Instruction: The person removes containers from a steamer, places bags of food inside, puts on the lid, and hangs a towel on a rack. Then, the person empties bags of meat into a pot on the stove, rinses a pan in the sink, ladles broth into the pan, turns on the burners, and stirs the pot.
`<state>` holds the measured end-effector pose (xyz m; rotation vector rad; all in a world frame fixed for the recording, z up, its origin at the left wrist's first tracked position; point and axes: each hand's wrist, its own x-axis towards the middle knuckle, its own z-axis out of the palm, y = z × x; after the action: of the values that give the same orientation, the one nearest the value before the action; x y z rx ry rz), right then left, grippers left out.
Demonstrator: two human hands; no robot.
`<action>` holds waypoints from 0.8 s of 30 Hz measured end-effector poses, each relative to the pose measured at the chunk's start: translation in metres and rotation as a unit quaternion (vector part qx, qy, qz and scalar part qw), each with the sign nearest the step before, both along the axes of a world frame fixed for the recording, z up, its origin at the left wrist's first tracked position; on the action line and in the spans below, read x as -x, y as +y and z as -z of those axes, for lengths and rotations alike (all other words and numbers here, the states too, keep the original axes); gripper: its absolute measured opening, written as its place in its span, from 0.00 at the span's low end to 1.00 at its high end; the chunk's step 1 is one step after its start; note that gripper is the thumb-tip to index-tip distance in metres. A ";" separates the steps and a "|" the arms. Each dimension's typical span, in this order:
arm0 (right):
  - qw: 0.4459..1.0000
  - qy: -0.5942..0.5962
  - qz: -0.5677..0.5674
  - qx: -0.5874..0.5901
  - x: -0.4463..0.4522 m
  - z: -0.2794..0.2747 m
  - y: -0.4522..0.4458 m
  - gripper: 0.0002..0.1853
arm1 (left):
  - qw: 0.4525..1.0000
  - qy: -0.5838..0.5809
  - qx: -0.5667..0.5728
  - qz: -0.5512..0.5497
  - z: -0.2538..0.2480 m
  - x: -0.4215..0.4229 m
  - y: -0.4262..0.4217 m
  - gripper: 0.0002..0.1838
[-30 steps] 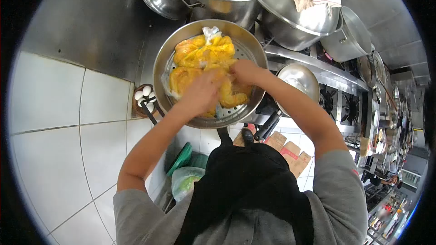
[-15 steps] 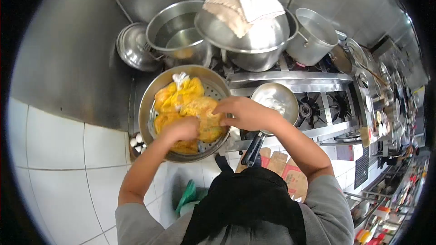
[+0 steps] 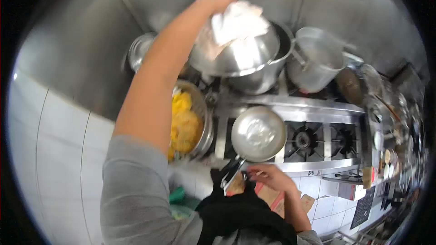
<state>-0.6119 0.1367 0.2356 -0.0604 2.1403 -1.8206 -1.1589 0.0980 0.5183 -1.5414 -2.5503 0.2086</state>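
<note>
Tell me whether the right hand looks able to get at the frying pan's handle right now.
Likely yes: the right hand is just right of the handle of the frying pan, with nothing visible between them. The left hand is up by the white cloth, well clear.

Blur hides whether the left hand [image 3: 220, 2] grips the white cloth [image 3: 240, 23]

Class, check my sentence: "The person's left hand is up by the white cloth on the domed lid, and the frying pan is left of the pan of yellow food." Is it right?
Not quite: the frying pan is right of the pan of yellow food, as the head view shows. The rest stands.
</note>
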 end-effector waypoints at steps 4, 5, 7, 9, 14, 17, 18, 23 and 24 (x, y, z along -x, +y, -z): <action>0.998 -0.037 0.051 -0.021 -0.025 -0.003 0.055 0.18 | 0.995 0.047 0.087 0.019 -0.024 -0.039 -0.034 0.23; 0.996 -0.032 0.088 0.005 -0.028 -0.004 0.064 0.18 | 0.992 0.053 0.114 0.023 -0.033 -0.058 -0.048 0.22; 0.990 -0.011 0.134 0.030 -0.022 -0.021 0.074 0.18 | 0.992 0.064 0.110 0.018 -0.053 -0.098 -0.077 0.20; 0.984 0.069 0.164 0.024 -0.007 -0.041 0.068 0.22 | 0.996 0.063 0.059 0.001 -0.069 -0.142 -0.121 0.19; 0.973 0.189 0.129 0.027 0.031 -0.101 0.016 0.23 | 0.994 0.100 -0.007 -0.042 -0.097 -0.201 -0.229 0.21; 0.976 0.191 0.099 0.013 0.028 -0.111 -0.017 0.24 | 0.991 0.054 -0.051 -0.115 -0.076 -0.212 -0.303 0.27; 0.978 0.188 0.090 0.007 0.023 -0.110 -0.025 0.24 | 0.990 0.065 -0.086 -0.093 -0.062 -0.214 -0.324 0.25; 0.990 0.105 0.097 -0.008 -0.027 -0.078 -0.057 0.23 | 0.980 0.049 -0.149 -0.125 0.010 -0.229 -0.380 0.22; 0.989 0.094 0.113 -0.023 -0.040 -0.070 -0.062 0.23 | 0.978 0.039 -0.151 -0.137 0.023 -0.227 -0.387 0.21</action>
<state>-0.5723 0.0745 0.3056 0.0238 2.4032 -1.9580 -0.9320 -0.2893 0.4950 -1.0530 -2.5779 -0.0833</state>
